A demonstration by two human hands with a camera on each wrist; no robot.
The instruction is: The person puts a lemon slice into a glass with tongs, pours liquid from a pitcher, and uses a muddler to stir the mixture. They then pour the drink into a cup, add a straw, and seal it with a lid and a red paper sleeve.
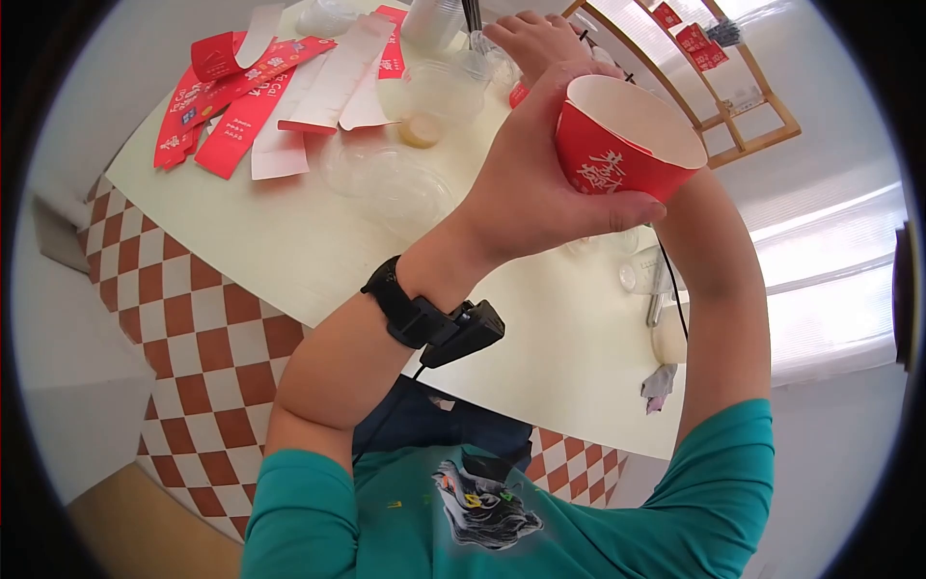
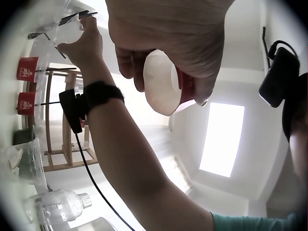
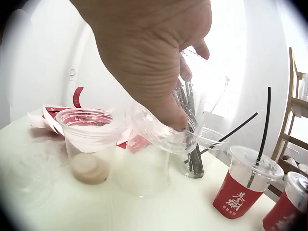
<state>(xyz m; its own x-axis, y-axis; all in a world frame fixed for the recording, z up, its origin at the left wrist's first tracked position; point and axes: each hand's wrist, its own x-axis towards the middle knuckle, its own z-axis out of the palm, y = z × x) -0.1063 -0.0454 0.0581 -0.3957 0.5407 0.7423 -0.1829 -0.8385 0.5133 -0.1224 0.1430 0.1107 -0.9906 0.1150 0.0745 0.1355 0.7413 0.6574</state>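
A red paper cup (image 1: 627,145) with white lettering is held in my left hand (image 1: 540,183), its pale inside facing the head camera. The thumb lies along the cup's lower side. In the left wrist view the same cup (image 2: 159,86) shows its pale round opening beneath the fingers. My right hand (image 1: 545,43) reaches to the far side of the table. Seen from the right wrist, the thumb presses on a clear plastic lid (image 3: 163,130), with the fingers partly hidden behind. Close behind them stands a bundle of dark straws (image 3: 195,159) in clear plastic.
Flattened red and white cup sleeves (image 1: 231,106) lie piled at the table's far left. A clear cup with brown liquid (image 3: 89,154) stands near the lids. Red-sleeved cup (image 3: 240,187) has a lid and black straw. A wooden rack (image 1: 752,125) is at the right.
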